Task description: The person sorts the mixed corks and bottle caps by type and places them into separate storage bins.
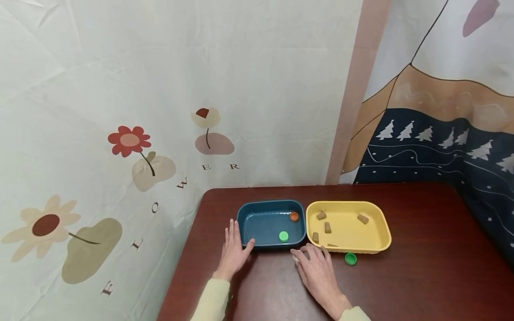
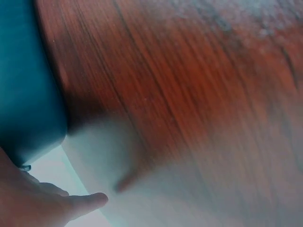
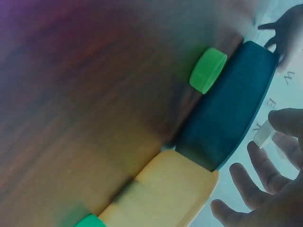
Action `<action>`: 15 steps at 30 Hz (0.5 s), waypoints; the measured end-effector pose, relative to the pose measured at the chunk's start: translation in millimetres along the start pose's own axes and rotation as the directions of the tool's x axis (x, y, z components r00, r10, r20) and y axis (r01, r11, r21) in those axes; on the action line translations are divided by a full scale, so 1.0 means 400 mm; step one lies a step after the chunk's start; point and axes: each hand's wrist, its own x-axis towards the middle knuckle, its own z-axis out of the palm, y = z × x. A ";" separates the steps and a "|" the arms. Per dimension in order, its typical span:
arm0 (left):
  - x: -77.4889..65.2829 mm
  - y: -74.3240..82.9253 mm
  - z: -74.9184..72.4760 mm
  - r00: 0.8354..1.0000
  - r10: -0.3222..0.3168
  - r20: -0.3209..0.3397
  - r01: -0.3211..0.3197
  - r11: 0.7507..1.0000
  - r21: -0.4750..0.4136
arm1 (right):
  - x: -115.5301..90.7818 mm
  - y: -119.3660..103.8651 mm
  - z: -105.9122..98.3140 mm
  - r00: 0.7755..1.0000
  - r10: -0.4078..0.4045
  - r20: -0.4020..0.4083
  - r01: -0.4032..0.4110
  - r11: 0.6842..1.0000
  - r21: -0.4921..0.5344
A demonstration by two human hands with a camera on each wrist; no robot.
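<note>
My right hand (image 1: 319, 272) pinches a small white cap (image 3: 263, 134) between thumb and index finger, just in front of the two trays; its other fingers are spread and slightly bent. With fingers straight, my left hand (image 1: 233, 253) rests against the left end of the blue tray (image 1: 257, 244), thumb at its front corner. On that tray's floor, in the head view, lie a bright green cap (image 1: 283, 236) and an orange-brown cap (image 1: 294, 216). The yellow tray (image 1: 377, 245) holds several brown tapered stoppers (image 1: 327, 228). A darker green cap (image 1: 350, 259) sits on the table before it.
The trays stand side by side on a dark red-brown wooden table (image 1: 421, 232). Behind it hangs a pale printed cloth (image 1: 277, 89), with a dark tree-patterned part (image 1: 421, 151) at the right. In the right wrist view, a green cap (image 3: 208, 71) shows beside the blue wall.
</note>
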 end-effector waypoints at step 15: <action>-0.001 0.002 -0.010 0.999 -0.026 0.041 0.026 1.000 0.010 | 0.102 0.015 0.004 0.999 0.049 0.013 -0.048 0.998 -0.027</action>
